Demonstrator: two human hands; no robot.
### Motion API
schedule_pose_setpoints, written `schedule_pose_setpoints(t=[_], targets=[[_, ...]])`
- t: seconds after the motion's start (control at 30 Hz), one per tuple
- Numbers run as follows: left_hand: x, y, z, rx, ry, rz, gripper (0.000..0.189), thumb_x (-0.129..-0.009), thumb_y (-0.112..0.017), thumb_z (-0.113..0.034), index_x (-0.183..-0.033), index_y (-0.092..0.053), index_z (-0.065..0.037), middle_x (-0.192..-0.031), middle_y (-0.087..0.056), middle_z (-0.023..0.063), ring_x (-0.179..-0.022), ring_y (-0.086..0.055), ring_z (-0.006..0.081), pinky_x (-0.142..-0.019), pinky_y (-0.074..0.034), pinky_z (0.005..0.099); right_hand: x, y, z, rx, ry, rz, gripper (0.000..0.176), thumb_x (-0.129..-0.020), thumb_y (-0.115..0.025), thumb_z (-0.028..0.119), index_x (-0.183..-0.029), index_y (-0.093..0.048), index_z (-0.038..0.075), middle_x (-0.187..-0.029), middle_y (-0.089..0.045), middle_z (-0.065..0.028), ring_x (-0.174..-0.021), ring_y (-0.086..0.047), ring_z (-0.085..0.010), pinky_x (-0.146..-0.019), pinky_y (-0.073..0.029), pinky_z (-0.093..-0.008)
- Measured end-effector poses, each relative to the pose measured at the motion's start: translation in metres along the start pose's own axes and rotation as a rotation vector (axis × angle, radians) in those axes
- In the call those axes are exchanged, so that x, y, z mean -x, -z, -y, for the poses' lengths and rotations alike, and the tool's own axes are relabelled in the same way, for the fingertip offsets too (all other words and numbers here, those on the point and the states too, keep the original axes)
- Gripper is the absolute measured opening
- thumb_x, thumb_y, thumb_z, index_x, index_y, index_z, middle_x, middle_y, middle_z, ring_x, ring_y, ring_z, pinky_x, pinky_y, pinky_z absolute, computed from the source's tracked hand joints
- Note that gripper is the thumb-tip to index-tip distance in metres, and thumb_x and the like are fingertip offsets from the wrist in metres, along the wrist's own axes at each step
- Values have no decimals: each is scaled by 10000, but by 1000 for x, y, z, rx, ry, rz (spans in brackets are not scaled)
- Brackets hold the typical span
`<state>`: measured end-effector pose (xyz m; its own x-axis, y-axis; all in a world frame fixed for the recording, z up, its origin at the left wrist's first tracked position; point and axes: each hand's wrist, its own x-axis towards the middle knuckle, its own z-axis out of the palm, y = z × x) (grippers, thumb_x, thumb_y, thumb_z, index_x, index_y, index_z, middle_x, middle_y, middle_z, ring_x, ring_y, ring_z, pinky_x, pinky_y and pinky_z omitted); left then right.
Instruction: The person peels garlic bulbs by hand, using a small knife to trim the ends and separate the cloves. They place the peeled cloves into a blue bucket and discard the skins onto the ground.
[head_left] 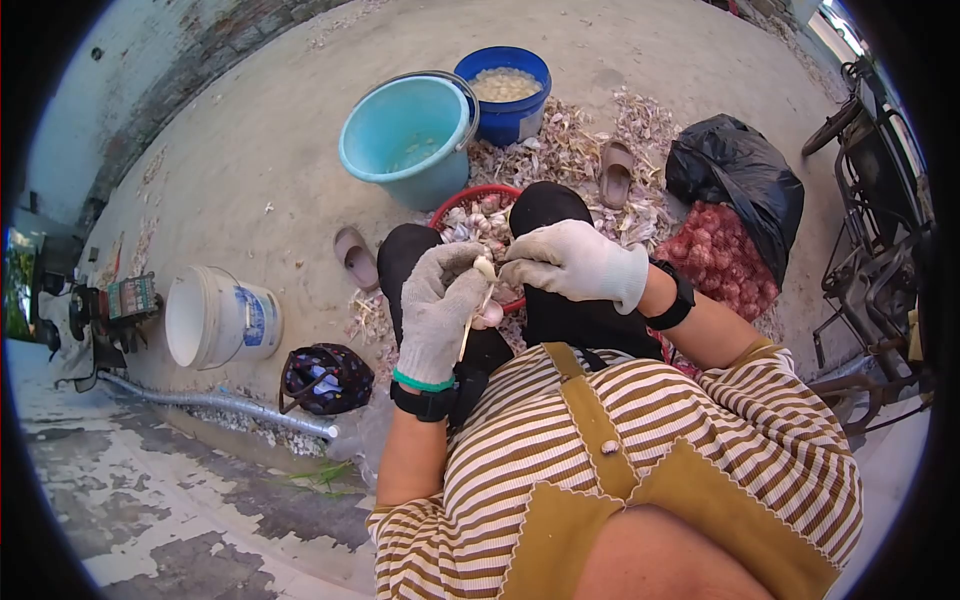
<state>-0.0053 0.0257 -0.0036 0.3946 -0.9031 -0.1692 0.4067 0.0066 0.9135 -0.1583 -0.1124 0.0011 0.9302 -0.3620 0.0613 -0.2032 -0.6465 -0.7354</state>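
My left hand (440, 295), in a pale work glove with a green cuff, is closed round a garlic bulb (489, 316) with a thin dry stem pointing down. A whitish garlic clove (485, 268) shows at its thumb and fingertips. My gloved right hand (575, 262) is close beside the clove, its fingers curled and pinched together; what lies between them is hidden. Below both hands, between my knees, a red basket (438, 216) holds several garlic bulbs (488, 220).
A light blue bucket (395, 175) and a dark blue bucket (530, 125) with peeled cloves stand ahead among garlic skins (560, 150). Right are a red net sack (720, 255) of garlic and a black bag (740, 165). Left lie a white bucket (205, 320) and dark bag (328, 378). Two slippers (616, 180) lie apart.
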Motion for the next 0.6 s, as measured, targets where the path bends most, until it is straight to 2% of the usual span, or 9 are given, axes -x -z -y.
schedule_pose_setpoints(t=[0.1,0.17,0.27,0.33,0.37,0.43,0.47,0.53,0.6], targets=[[-2,4,0,83,21,57,203,-896,-561,-41,-1077,-579,51,-809,-620,78,-548,-570,104,-449,-460,223,1,0,3,-14,25,-11,219,-878,-603,191,-990,-673,16,-866,-666,-159,-801,-654,-303,-713,-510,-362],[-3,3,3,125,44,68,192,-917,-560,-46,-1097,-565,22,-835,-610,103,-568,-534,121,-432,-382,244,1,-1,4,-69,20,-19,221,-879,-602,190,-998,-671,17,-863,-664,-162,-799,-652,-308,-712,-510,-363],[-1,1,3,38,50,89,209,-920,-562,-57,-1113,-564,22,-841,-611,103,-560,-541,123,-430,-382,242,0,-1,2,-43,28,-20,224,-878,-600,181,-1013,-668,15,-869,-659,-172,-819,-649,-326,-715,-510,-372],[0,1,2,33,49,92,222,-913,-564,-58,-1121,-563,22,-847,-613,103,-556,-546,123,-434,-394,243,1,-1,3,-40,-12,13,282,-912,-565,272,-1054,-661,49,-871,-666,-149,-813,-649,-299,-739,-499,-383],[0,0,2,28,45,96,236,-907,-566,-59,-1129,-563,22,-852,-614,103,-553,-550,123,-438,-406,245,1,1,5,-40,-12,13,282,-912,-565,272,-1054,-661,49,-871,-666,-149,-813,-649,-299,-739,-499,-383],[2,0,1,-24,23,95,249,-894,-568,-45,-1133,-562,21,-840,-611,97,-553,-551,123,-450,-420,245,0,5,12,-396,-215,92,277,-919,-597,271,-1022,-669,24,-731,-636,-70,-625,-597,-139,-564,-476,-279],[3,1,0,-77,1,94,263,-880,-570,-32,-1138,-561,21,-828,-609,90,-552,-552,122,-462,-434,245,0,11,16,-397,-215,91,277,-919,-597,271,-1022,-669,24,-731,-636,-70,-625,-597,-139,-564,-476,-279],[1,2,0,-162,-1,92,276,-864,-573,-6,-1139,-562,21,-815,-605,82,-560,-555,119,-474,-443,242,-2,23,20,-507,-499,304,330,-924,-596,347,-1016,-673,39,-676,-583,-16,-573,-516,-64,-507,-427,-228],[0,4,2,-247,0,90,292,-848,-575,19,-1139,-563,21,-801,-601,74,-567,-559,115,-486,-452,238,-1,23,18,-485,-466,308,342,-928,-588,366,-1002,-679,45,-654,-569,-14,-543,-503,-69,-478,-404,-233]])
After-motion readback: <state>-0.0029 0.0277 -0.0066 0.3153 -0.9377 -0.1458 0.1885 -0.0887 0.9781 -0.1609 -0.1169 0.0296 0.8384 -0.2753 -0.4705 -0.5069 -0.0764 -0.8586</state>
